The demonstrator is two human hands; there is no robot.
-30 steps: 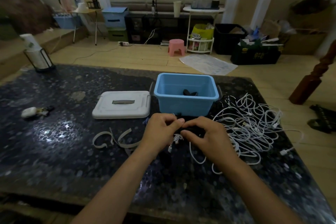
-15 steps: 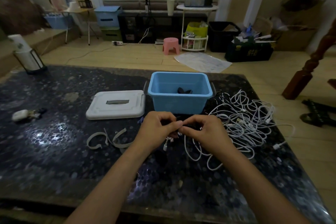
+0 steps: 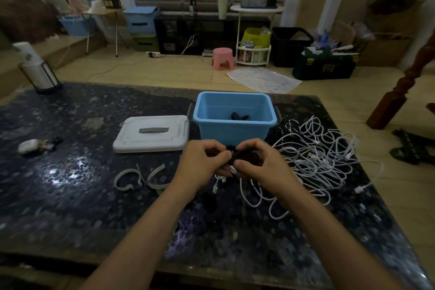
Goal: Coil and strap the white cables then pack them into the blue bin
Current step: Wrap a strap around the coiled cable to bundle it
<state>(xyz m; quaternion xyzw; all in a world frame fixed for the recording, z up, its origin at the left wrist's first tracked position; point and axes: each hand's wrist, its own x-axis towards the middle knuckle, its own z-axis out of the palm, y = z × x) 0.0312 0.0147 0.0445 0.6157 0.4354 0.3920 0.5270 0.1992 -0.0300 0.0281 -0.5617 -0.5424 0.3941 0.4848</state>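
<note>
Dim room, wooden floor, clutter along the far wall; in front, a dark speckled table (image 3: 70,195) carrying the following.

Blue bin (image 3: 235,118): open, near the table's far edge at centre, with a small dark item lying on its floor.

White lid (image 3: 151,134): flat on the table just left of the bin, grey handle facing up.

White cables (image 3: 317,160): a loose tangled heap to the right of the bin, loops trailing toward the near edge and under the right forearm; a few plug ends show.

Left hand (image 3: 202,163) and right hand (image 3: 259,162): brought together just in front of the bin, fingers curled, both pinching a small dark bundle (image 3: 242,156) held between them. Whether that bundle is a strap or a coiled cable cannot be told in this light. White connector ends hang just below the hands.

White straps (image 3: 143,178): two curved strips lying on the table to the left of the left hand, close together.

Small white gadget (image 3: 30,146): far left of the table, well apart from the rest.

Lantern-like stand (image 3: 40,73): at the table's far left corner.
</note>
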